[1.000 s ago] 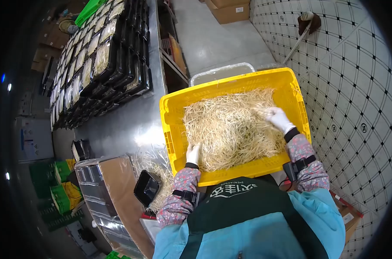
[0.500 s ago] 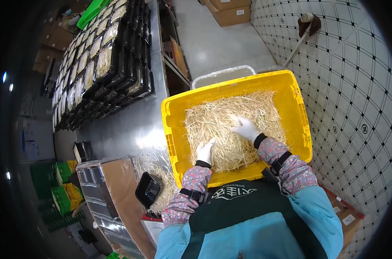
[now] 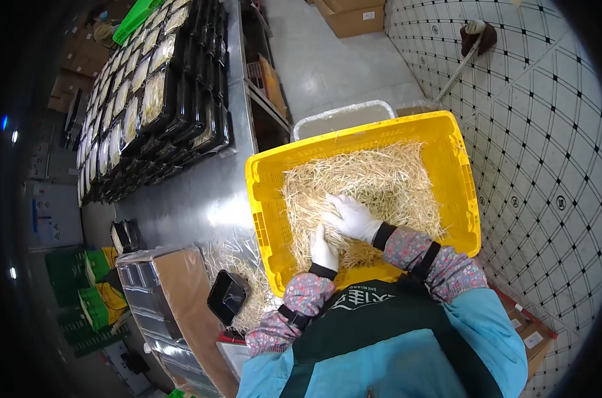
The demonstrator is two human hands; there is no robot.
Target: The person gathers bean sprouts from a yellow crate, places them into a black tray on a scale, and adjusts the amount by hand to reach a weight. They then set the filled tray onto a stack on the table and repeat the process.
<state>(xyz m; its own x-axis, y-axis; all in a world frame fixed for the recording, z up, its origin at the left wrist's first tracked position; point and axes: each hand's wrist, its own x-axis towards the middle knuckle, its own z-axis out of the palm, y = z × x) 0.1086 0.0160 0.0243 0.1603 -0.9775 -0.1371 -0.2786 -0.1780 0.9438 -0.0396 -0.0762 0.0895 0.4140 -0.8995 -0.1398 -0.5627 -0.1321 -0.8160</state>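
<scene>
A yellow plastic crate [image 3: 461, 189] holds a thick bed of pale, straw-like dry strands [image 3: 354, 166]. My right hand [image 3: 355, 219], in a white glove, presses on a bunch of these strands from the right, its fingers curled over them. From the lower left, my gloved left hand [image 3: 324, 251] holds the same bunch with the thumb raised; its other fingers are partly buried. To the right of my right hand, a hollow shows greener, darker strands. An empty black plastic tray [image 3: 228, 298] sits tilted on loose strands left of the crate.
Filled black trays [image 3: 156, 99] are stacked high on a metal table [image 3: 181, 212]. A carton [image 3: 188, 285] of black trays stands at lower left. A patterned wall [image 3: 533, 152] runs along the right. Behind the crate is a metal-rimmed container [image 3: 344, 119].
My right hand has swept left and down toward my left hand, pushing strands together and baring a greener patch. My left hand has moved slightly down and right.
</scene>
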